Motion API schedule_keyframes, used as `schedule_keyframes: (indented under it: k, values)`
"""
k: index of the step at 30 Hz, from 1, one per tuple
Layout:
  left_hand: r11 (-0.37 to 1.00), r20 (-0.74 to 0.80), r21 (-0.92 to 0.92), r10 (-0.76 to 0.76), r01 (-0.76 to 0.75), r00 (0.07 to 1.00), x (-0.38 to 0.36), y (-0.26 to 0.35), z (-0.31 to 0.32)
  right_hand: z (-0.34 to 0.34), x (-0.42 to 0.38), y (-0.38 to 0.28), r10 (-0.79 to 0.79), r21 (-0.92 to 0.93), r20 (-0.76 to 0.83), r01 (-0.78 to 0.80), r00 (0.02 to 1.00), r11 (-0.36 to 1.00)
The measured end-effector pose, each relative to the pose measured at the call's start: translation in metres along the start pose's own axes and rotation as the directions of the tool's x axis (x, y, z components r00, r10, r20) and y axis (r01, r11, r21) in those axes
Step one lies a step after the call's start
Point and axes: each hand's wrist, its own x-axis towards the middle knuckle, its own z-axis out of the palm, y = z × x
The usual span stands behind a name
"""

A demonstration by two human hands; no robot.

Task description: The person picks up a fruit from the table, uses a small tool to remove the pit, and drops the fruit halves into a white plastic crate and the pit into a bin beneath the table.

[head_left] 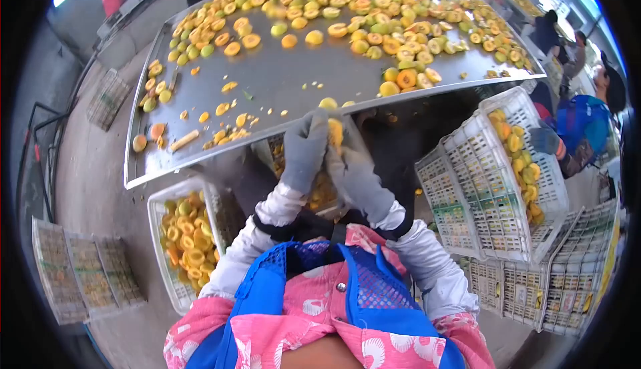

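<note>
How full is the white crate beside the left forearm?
Not empty: the white crate holds cut fruit across most of its visible inside; depth unclear.

One camera, head-worn. From where I stand beside the wearer, it looks forward and steeply down — wide-angle, edges bowed, corners black. Nearest is the blue vest (257, 295) along the bottom; left hand (306, 149) and right hand (360, 179) sit close, mid-frame. The metal table (300, 69) spans the upper part, seen from its near side — background at far right perhaps too smeared to read.
</note>
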Motion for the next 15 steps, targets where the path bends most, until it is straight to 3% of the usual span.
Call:
schedule_keyframes:
  k: [1,2,3,4,5,6,7,8,10,11,13,15]
  values:
    - [0.996,0.039,-0.014,-0.085,0.086,0.996,0.004,-0.006,-0.006,-0.011,0.0,-0.029,0.344,0.049,0.141,-0.353,0.929,0.934]
    - [0.98,0.052,0.123,-0.164,0.157,0.985,0.01,-0.004,-0.011,0.003,0.009,0.028,0.304,0.469,0.326,-0.433,0.895,0.77]
    - [0.97,0.059,0.138,-0.209,0.2,0.976,0.018,-0.009,-0.013,-0.014,0.003,-0.009,0.375,0.483,0.41,-0.546,0.832,0.684]
    - [0.955,0.107,0.209,-0.236,0.21,0.966,0.021,-0.005,-0.014,-0.008,0.004,0.006,0.345,0.563,0.417,-0.537,0.841,0.628]
    - [0.949,0.131,0.271,-0.202,0.161,0.971,0.023,0.0,-0.012,-0.017,-0.002,-0.009,0.291,0.546,0.417,-0.494,0.861,0.677]
    - [0.968,0.148,0.203,-0.182,0.15,0.972,0.023,0.017,-0.002,-0.007,0.005,0.016,0.284,0.648,0.498,-0.569,0.82,0.507]
    - [0.978,0.154,0.141,-0.178,0.156,0.972,0.018,0.03,0.007,-0.008,0.005,0.003,0.307,0.52,0.381,-0.477,0.872,0.709]
    - [0.984,0.197,0.125,-0.152,0.128,0.969,0.015,0.031,0.016,-0.009,0.007,0.0,0.301,0.484,0.337,-0.438,0.892,0.758]
    - [0.991,0.089,-0.121,0.075,-0.064,0.993,0.008,0.03,0.019,-0.016,0.009,-0.015,0.34,0.488,0.292,-0.445,0.894,0.751]
    - [0.99,0.101,-0.124,0.085,-0.072,0.991,0.008,0.024,0.017,-0.015,0.007,-0.013,0.318,0.488,0.295,-0.428,0.901,0.761]
    - [0.965,0.135,-0.22,-0.111,0.139,0.985,0.013,0.006,0.011,-0.007,0.004,-0.01,0.319,0.444,0.27,-0.412,0.908,0.796]
    - [0.981,0.103,-0.151,-0.109,0.124,0.989,0.016,0.0,0.01,-0.007,0.004,-0.01,0.332,0.387,0.254,-0.41,0.909,0.826]
